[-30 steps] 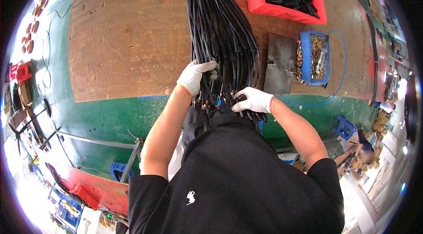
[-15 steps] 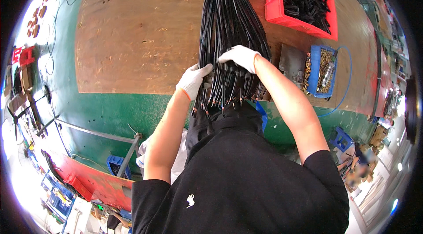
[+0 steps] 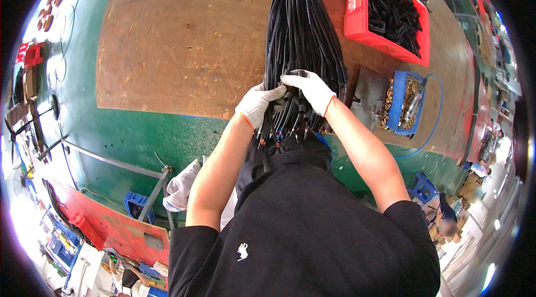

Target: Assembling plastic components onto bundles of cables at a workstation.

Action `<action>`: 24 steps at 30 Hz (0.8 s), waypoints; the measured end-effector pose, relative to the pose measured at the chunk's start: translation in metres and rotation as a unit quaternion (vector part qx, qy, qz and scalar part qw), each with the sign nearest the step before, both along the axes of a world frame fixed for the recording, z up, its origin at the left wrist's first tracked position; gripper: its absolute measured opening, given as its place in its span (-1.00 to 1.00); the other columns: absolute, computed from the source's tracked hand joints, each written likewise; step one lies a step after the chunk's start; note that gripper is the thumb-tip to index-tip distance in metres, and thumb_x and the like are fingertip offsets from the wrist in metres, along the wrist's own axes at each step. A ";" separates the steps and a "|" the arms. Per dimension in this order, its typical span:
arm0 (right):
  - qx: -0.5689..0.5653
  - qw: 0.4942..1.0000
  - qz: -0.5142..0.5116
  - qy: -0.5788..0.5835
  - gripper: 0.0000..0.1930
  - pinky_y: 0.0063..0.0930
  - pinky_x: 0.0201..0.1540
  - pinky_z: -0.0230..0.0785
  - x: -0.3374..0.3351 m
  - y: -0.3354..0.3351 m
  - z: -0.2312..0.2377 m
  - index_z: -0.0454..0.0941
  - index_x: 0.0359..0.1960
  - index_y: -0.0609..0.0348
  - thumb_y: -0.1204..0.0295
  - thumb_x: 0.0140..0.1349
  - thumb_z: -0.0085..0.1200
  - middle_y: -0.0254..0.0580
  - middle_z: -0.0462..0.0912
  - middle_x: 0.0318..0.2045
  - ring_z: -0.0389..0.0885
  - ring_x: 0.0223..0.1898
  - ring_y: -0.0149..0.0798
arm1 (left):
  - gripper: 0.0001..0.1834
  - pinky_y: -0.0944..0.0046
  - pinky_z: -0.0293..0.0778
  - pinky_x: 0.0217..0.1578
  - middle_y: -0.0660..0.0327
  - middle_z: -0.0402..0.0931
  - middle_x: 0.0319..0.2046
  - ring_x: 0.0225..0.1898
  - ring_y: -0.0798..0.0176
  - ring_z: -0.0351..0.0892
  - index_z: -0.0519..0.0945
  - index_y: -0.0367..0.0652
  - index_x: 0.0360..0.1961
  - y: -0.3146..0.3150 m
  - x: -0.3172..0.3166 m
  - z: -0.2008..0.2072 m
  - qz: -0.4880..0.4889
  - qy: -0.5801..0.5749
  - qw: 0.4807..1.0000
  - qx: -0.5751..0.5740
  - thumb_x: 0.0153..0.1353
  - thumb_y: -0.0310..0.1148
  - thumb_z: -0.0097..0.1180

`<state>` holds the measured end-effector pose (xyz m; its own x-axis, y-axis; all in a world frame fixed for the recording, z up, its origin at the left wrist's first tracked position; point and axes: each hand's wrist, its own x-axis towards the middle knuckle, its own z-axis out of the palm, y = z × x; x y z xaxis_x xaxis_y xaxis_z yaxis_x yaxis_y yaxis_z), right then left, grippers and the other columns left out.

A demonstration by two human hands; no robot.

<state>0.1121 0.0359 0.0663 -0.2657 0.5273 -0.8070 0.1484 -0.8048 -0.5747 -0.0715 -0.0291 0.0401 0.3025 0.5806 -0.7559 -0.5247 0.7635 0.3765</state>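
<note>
A thick bundle of black cables (image 3: 304,23) lies over the near edge of the wooden tabletop, its stripped copper ends hanging toward me. My left hand (image 3: 260,102), in a white glove, is closed on cables at the left side of the bundle. Close beside it, my right hand (image 3: 314,90), also gloved, has thumb and fingers pinched on a cable near the bundle's middle. Dark ribbed sleeves (image 3: 302,101) show on some cables by the fingers. Exactly which strands each hand grips is partly hidden by the gloves.
At the far right stands a red bin (image 3: 357,9) of black plastic parts. Nearer is a blue tray (image 3: 397,101) of brass-coloured pieces, beside a dark metal plate (image 3: 368,93). A blue hose (image 3: 438,121) curves past the tray. A metal frame (image 3: 114,158) stands at left.
My right hand has come down nearer the cable ends, and both hands now meet closely. Dark ribbed sleeves show between them. The whole view has shifted slightly.
</note>
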 end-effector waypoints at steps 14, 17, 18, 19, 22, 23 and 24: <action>0.093 0.978 0.176 -0.056 -0.45 -0.38 0.14 0.50 0.061 -0.066 0.014 0.63 0.15 0.42 0.25 0.24 0.43 -0.09 0.77 -0.02 0.67 -0.02 -0.34 | -0.86 0.19 0.62 -0.45 0.30 0.66 -0.42 -0.48 0.34 0.62 0.68 -0.14 -0.12 0.015 -0.009 -0.006 -0.120 0.034 0.990 -0.065 0.35 -0.38 0.30; 0.090 0.961 0.254 -0.066 -0.46 -0.36 0.16 0.50 0.074 -0.086 0.022 0.68 0.11 0.33 0.17 0.22 0.41 -0.02 0.79 -0.04 0.71 0.03 -0.27 | -0.91 0.24 0.59 -0.46 0.32 0.63 -0.44 -0.49 0.37 0.58 0.65 -0.10 -0.19 0.016 -0.007 -0.008 -0.136 0.006 0.989 -0.050 0.36 -0.37 0.31; 0.103 0.950 0.282 -0.083 -0.45 -0.33 0.18 0.50 0.079 -0.091 0.026 0.68 0.11 0.31 0.13 0.21 0.40 0.01 0.79 -0.03 0.73 0.04 -0.21 | -0.92 0.29 0.58 -0.44 0.34 0.60 -0.45 -0.50 0.39 0.56 0.64 -0.09 -0.22 0.014 -0.001 -0.009 -0.111 0.031 0.993 -0.031 0.37 -0.36 0.29; 0.114 0.939 0.309 -0.101 -0.43 -0.31 0.20 0.50 0.081 -0.094 0.036 0.69 0.11 0.30 0.10 0.21 0.39 0.05 0.79 -0.02 0.74 0.05 -0.14 | -0.92 0.29 0.58 -0.44 0.34 0.60 -0.45 -0.50 0.39 0.56 0.64 -0.09 -0.22 0.013 0.004 -0.006 -0.117 0.030 0.992 -0.031 0.37 -0.36 0.29; 0.136 0.930 0.326 -0.104 -0.43 -0.24 0.23 0.49 0.095 -0.111 0.036 0.70 0.12 0.24 0.08 0.20 0.37 0.14 0.77 0.01 0.74 0.09 0.00 | -0.87 0.30 0.62 -0.39 0.31 0.59 -0.45 -0.48 0.38 0.57 0.64 -0.16 -0.20 0.010 0.019 -0.003 -0.056 0.047 0.997 0.027 0.42 -0.33 0.26; 0.140 0.924 0.337 -0.112 -0.42 -0.23 0.23 0.49 0.096 -0.113 0.042 0.70 0.13 0.23 0.07 0.19 0.36 0.15 0.77 0.01 0.74 0.10 0.02 | -0.87 0.30 0.62 -0.39 0.31 0.59 -0.45 -0.48 0.38 0.57 0.64 -0.16 -0.20 0.009 0.021 -0.003 -0.060 0.048 0.997 0.028 0.42 -0.33 0.26; 0.141 0.926 0.333 -0.112 -0.42 -0.23 0.23 0.49 0.098 -0.114 0.046 0.70 0.13 0.23 0.07 0.19 0.36 0.15 0.77 0.01 0.74 0.10 0.02 | -0.86 0.29 0.63 -0.38 0.29 0.60 -0.44 -0.48 0.38 0.58 0.63 -0.18 -0.19 0.007 0.023 -0.003 -0.049 0.048 0.997 0.031 0.43 -0.33 0.26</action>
